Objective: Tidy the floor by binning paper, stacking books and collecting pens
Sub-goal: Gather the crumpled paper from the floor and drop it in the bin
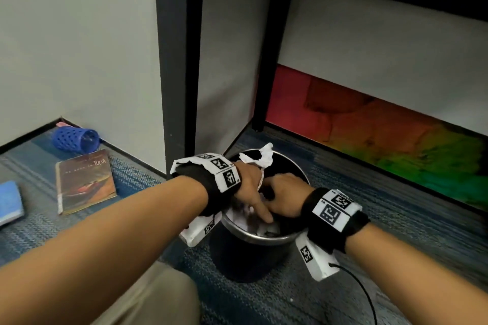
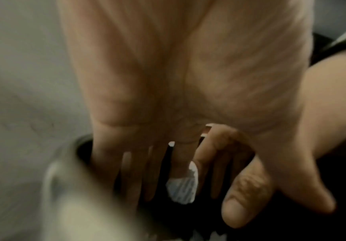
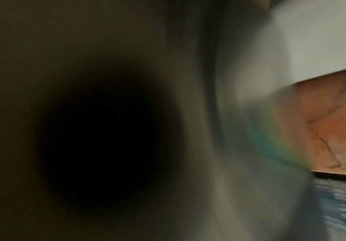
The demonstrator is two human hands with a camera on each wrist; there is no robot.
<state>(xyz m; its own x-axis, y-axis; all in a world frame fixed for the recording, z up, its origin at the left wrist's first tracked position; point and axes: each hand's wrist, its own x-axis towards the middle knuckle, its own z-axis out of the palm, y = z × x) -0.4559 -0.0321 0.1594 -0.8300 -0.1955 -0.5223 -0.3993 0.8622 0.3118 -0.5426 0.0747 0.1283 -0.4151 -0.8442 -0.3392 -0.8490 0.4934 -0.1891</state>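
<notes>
Both my hands are down inside a black bin with a metal rim point(image 1: 264, 239) on the carpet. My left hand point(image 1: 260, 206) points its straight fingers down onto white crumpled paper point(image 1: 240, 216) in the bin. My right hand point(image 1: 280, 196) reaches in from the right, touching the left; its fingertips are hidden. The left wrist view shows my left hand point(image 2: 147, 171) with straight fingers, a paper scrap point(image 2: 182, 187) and the right hand's thumb point(image 2: 244, 200) held straight. More crumpled paper point(image 1: 265, 155) sticks up over the far rim. The right wrist view is dark and blurred.
A brown book point(image 1: 84, 182) and a blue book point(image 1: 9, 202) lie on the carpet to the left. A blue perforated pen holder point(image 1: 75, 140) lies on its side near the wall. A dark desk leg point(image 1: 179, 60) stands behind the bin. My knee point(image 1: 158, 298) is at the front.
</notes>
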